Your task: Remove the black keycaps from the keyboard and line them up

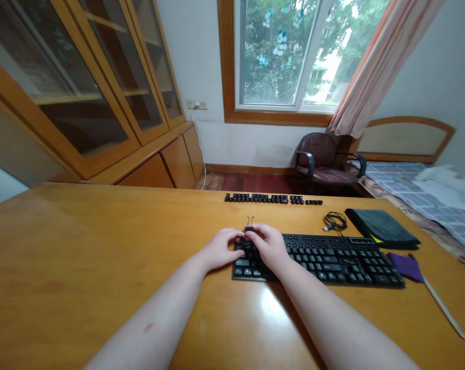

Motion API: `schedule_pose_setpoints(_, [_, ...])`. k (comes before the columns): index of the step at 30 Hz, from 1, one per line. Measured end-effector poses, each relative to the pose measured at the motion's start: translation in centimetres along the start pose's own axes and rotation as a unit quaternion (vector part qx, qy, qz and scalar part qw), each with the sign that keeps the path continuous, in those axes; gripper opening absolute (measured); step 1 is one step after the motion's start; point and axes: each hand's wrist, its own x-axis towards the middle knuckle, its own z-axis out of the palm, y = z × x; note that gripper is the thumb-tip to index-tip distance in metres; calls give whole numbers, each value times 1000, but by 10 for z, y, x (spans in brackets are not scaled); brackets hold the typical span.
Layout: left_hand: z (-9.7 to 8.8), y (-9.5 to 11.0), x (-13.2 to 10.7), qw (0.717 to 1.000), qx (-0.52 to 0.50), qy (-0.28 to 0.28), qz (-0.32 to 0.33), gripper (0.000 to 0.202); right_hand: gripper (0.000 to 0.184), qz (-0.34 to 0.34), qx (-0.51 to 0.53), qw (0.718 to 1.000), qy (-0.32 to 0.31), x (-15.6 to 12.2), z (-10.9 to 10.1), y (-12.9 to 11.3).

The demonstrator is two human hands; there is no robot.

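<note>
At the left end of a black keyboard [333, 259], my right hand [270, 245] pinches a small black keycap puller [249, 228] between thumb and fingers. Two thin wire prongs stick up from it, hooked at their tips. Beside it, my left hand [221, 249] reaches in from the left with thumb and fingers apart. Its thumb rests on the keyboard's left end, and its bent fingertips meet the keycap puller's near side. My right hand hides part of the keys. Behind the keyboard, several loose black keycaps [259, 198] stand in a row along the desk's far edge.
A coiled black USB cable [335, 221] and a dark folded cloth [382, 227] lie behind the keyboard's right end. A purple duster [407, 267] with a pale stick [444, 311] is at the right. Beyond the wooden desk [101, 257] stands a chair [321, 156].
</note>
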Motion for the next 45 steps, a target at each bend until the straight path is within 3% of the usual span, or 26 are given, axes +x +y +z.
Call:
schedule_pose_setpoints(8, [3,4,1,1000,11,5,-3,17,11,-6,-65,998,-7,0,5,10])
schedule_pose_setpoints(16, [5,3,2,999,38,14,8,13,12,0,-118,991,-67,4,5,7])
schedule_pose_setpoints(22, [6,3,1,999,24,12,26,15,11,-35,-210,971,-110,4,4,-3])
schedule_pose_setpoints(27, [4,4,2,999,-2,10,33,10,11,-67,-229,962,-133,2,1,-5])
schedule_pose_setpoints(32, [1,3,4,1000,-1,-13,25,9,13,-52,-205,970,-116,1,0,-2])
schedule_pose_setpoints(39, [1,1,4,1000,21,-3,10,10,14,-23,-164,983,-80,0,0,0])
schedule_pose_setpoints(45, [5,3,3,999,18,38,-2,18,15,77,60,995,-23,0,3,12])
